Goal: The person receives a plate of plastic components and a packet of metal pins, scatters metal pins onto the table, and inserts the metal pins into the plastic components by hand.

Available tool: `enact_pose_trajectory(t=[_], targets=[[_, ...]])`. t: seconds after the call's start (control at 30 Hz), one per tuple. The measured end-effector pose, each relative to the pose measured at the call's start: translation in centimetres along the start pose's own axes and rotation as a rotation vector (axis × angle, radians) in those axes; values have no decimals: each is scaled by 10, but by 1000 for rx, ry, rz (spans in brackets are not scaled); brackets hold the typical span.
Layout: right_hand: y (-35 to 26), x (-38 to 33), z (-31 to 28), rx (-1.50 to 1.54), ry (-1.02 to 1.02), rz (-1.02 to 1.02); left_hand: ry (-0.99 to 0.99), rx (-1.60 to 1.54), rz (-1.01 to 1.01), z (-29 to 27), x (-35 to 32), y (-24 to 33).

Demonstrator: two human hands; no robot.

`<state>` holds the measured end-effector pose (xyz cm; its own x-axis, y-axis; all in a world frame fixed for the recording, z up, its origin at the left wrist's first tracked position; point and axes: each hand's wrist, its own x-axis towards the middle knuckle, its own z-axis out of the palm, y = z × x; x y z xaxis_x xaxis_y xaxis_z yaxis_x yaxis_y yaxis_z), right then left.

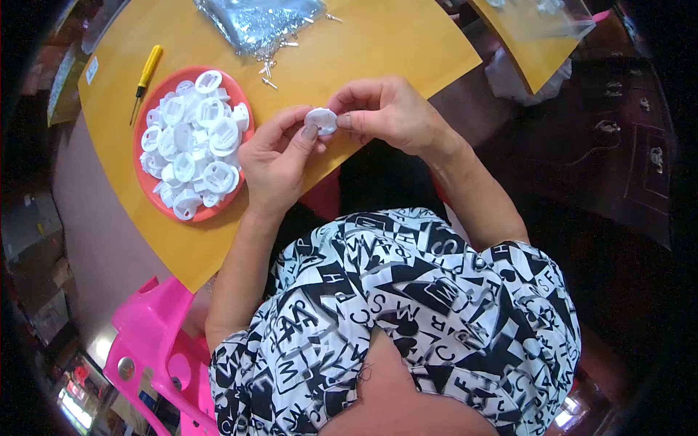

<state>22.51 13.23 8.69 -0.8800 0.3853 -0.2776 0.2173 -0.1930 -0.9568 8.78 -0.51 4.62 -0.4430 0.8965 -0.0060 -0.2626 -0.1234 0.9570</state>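
A round white plastic part (321,121) is held up between both hands, above the table's near edge. My left hand (280,149) pinches it from the left, thumb lying across its lower side. From the right, the thumb and fingertips of my right hand (385,116) close on its rim; whether they also hold something small is hidden. To the left stands an orange-red bowl (245,149) heaped with similar white plastic parts (193,138).
A yellow-handled screwdriver (147,76) lies left of the bowl. At the back, a clear plastic bag (258,22) lies with small metal screws (267,70) spilled beside it on the yellow table (385,43). A pink plastic chair (156,320) stands at the lower left.
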Motion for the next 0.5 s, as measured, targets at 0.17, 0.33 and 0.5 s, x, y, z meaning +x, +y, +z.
enact_pose_trajectory(t=[0.17, 0.33, 0.5], targets=[[1, -2, 4, -159, -5, -10, 6, -52, -16, -1, -6, 1], [0, 0, 4, -152, -28, -29, -8, 3, -15, -3, -4, 3], [7, 8, -2, -179, -12, -47, 9, 10, -46, 0, 3, 2]])
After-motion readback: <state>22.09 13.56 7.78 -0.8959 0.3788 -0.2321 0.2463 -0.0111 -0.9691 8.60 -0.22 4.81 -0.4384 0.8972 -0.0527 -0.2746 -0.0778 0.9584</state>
